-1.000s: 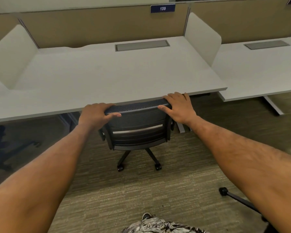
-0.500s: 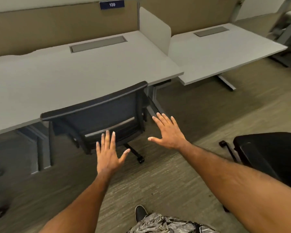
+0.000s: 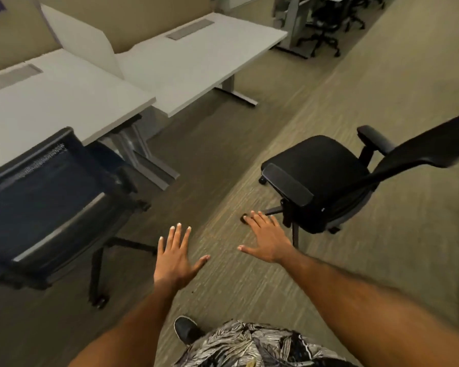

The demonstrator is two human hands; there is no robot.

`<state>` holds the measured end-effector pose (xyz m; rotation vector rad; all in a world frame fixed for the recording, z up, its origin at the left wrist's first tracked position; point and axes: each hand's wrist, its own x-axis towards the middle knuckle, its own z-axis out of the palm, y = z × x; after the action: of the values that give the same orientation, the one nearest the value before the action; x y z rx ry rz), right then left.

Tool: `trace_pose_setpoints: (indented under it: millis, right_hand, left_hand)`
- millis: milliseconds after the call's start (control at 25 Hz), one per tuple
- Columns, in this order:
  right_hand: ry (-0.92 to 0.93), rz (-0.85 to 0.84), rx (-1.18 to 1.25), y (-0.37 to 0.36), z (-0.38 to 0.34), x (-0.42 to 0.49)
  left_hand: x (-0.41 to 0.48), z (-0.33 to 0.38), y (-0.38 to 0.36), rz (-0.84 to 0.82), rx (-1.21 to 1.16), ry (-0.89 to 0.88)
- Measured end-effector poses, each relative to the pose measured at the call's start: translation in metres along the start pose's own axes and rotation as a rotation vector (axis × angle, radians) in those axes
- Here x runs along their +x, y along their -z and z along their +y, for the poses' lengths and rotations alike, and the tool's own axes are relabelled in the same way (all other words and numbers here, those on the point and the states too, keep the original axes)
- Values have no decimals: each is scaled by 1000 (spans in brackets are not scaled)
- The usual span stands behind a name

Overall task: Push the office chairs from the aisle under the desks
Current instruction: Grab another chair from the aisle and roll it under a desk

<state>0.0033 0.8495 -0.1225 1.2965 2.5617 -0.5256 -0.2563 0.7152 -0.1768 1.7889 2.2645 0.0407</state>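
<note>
Head camera, looking down the aisle: both hands are out in front with nothing in them. The left hand (image 3: 174,258) is flat, fingers straight and spread, palm down over the carpet (image 3: 382,75). The right hand (image 3: 266,239) is flat and spread too, hovering just beside the base of the black chair (image 3: 326,181), apart from its seat and armrests.

That black chair stands out in the aisle, well clear of the desks, backrest off to the right. On the left, the blue mesh chair (image 3: 45,202) has the top of its back right at the front edge of the nearer worktop (image 3: 64,102); its seat is hidden behind the backrest. A pale divider panel (image 3: 82,41) separates that worktop from the second worktop (image 3: 196,49), which has no chair in front of it.

Low in the picture are a dark shoe (image 3: 187,331) and patterned shorts (image 3: 249,343). More dark chairs (image 3: 321,30) sit far up the aisle, blurred.
</note>
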Motion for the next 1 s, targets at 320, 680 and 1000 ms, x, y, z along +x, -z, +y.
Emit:
trace_pose_setpoints:
  millis: [320,680,1000]
  right_hand:
    - [-231,-24,99,-26,153,-153]
    - [-488,109,168,-7,295,-274]
    - [-546,354,128,105,427,-264]
  left_hand:
    - [-23,206,-28,-162,111,-243]
    - [14,413,-19,-96,160,-623]
    - [92,580,80,414,-47,-1065]
